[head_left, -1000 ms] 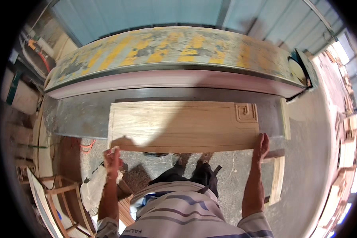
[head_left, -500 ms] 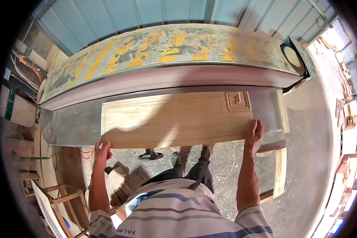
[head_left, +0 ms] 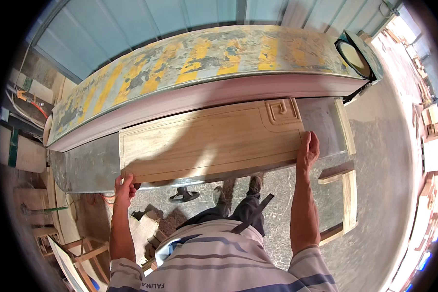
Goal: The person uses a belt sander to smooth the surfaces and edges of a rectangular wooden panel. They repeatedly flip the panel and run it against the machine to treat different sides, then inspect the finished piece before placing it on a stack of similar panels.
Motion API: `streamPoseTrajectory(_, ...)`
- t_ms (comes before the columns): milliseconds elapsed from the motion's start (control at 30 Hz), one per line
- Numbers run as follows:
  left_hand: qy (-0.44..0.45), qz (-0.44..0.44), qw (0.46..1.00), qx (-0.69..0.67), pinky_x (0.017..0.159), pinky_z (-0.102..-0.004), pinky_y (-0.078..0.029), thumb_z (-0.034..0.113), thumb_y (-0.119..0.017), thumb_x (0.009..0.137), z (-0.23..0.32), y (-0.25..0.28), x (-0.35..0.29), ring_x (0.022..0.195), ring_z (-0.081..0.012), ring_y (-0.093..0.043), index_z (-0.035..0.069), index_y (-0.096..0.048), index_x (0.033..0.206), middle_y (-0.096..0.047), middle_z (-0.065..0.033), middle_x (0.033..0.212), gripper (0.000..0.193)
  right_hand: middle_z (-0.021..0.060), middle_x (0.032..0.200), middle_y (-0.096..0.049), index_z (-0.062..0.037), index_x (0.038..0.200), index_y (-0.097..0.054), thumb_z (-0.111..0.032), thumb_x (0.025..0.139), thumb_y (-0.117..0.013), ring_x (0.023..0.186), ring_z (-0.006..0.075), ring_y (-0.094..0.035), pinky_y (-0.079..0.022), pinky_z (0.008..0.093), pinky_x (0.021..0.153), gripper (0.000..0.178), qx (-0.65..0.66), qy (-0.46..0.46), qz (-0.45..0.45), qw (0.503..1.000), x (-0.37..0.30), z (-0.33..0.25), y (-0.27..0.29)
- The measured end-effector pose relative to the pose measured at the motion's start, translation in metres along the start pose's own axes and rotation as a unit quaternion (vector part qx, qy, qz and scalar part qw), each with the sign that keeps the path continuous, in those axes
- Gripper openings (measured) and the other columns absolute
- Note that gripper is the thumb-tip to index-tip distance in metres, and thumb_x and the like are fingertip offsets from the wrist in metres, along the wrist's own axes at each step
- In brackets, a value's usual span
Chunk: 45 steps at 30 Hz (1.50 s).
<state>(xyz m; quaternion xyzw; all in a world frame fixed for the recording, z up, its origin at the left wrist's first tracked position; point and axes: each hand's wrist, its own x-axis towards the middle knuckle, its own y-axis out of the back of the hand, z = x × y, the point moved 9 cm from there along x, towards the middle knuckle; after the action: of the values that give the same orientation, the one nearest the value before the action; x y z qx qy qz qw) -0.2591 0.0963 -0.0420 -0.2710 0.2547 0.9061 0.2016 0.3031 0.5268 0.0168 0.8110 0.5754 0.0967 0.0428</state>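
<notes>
A long rectangular wooden panel (head_left: 209, 141) lies across the grey metal table (head_left: 85, 163) of a belt sander. A squared spiral is carved at its far right corner, and a thin line runs along its edges. My left hand (head_left: 125, 189) grips the near left corner, thumb on top, some fingers hidden beneath. My right hand (head_left: 308, 150) is closed on the right end near its front corner. The panel's far long edge meets the foot of the upright pinkish sanding belt (head_left: 204, 95); whether it presses on it I cannot tell.
A worn yellow-striped cover (head_left: 194, 56) tops the sander, with a roller (head_left: 353, 59) at its right end. A black handwheel (head_left: 184, 195) sits below the table. Wooden framing (head_left: 348, 202) stands at the right, wood scraps (head_left: 143, 233) lie lower left, and hoses (head_left: 31, 102) hang far left.
Both hands have pushed the panel away from me, up to the belt. The table's front edge now shows below the panel. My view has tilted slightly.
</notes>
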Motion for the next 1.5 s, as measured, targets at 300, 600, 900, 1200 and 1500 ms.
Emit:
streamPoseTrajectory(300, -0.009, 0.027, 1.0, 0.012, 0.035, -0.0219, -0.033, 0.034, -0.072, 0.074, 0.009, -0.005, 0.006, 0.042, -0.0085, -0.044, 0.019, -0.04, 0.122, -0.048, 0.0011, 0.061, 0.06, 0.0092, 0.105, -0.061, 0.0007, 0.116, -0.056, -0.041, 0.084, -0.062, 0.097, 0.0169, -0.055, -0.042, 0.0289, 0.087, 0.053, -0.032, -0.012, 0.05, 0.998, 0.004, 0.003, -0.01)
streamPoseTrajectory(600, 0.001, 0.03, 0.999, -0.023, 0.036, -0.0207, -0.032, 0.029, -0.071, 0.077, -0.006, 0.025, 0.034, 0.044, -0.0081, -0.044, 0.019, -0.04, 0.122, -0.049, 0.0002, 0.063, 0.056, 0.0052, 0.095, -0.061, -0.0006, 0.111, -0.058, -0.031, 0.086, -0.062, 0.084, 0.0119, -0.055, -0.044, 0.025, 0.078, 0.04, 0.003, 0.006, 0.07, 0.998, -0.016, 0.011, -0.025)
streamPoseTrajectory(900, -0.067, -0.104, 0.989, -0.087, 0.035, -0.0172, -0.026, 0.021, -0.065, 0.082, -0.011, 0.07, 0.087, 0.045, -0.0035, -0.04, 0.016, -0.047, 0.109, -0.051, 0.0029, 0.065, 0.033, 0.0138, 0.1, -0.062, -0.0079, 0.106, -0.061, -0.032, 0.08, -0.064, 0.096, 0.0292, -0.057, -0.043, 0.0377, 0.086, 0.035, -0.121, 0.021, 0.021, 0.992, -0.068, -0.023, -0.06)
streamPoseTrajectory(1200, -0.118, -0.094, 0.989, -0.012, 0.036, -0.0182, -0.028, 0.025, -0.062, 0.085, 0.006, 0.025, 0.059, 0.043, -0.0064, -0.042, 0.01, -0.056, 0.075, -0.053, -0.0013, 0.06, 0.019, 0.0098, 0.099, -0.062, -0.0145, 0.105, -0.063, -0.048, 0.078, -0.061, 0.099, 0.0273, -0.055, -0.041, 0.0367, 0.089, 0.043, -0.144, -0.078, 0.105, 0.981, -0.029, -0.019, -0.023)
streamPoseTrajectory(1500, -0.142, -0.088, 0.986, 0.027, 0.034, -0.0208, -0.025, 0.03, -0.063, 0.083, 0.016, -0.033, 0.022, 0.039, -0.0066, -0.037, 0.011, -0.055, 0.081, -0.053, -0.0029, 0.057, 0.021, 0.0091, 0.095, -0.064, -0.0163, 0.101, -0.066, -0.05, 0.079, -0.06, 0.096, 0.0262, -0.057, -0.044, 0.0368, 0.085, 0.04, -0.159, -0.08, 0.134, 0.975, 0.019, 0.003, 0.01)
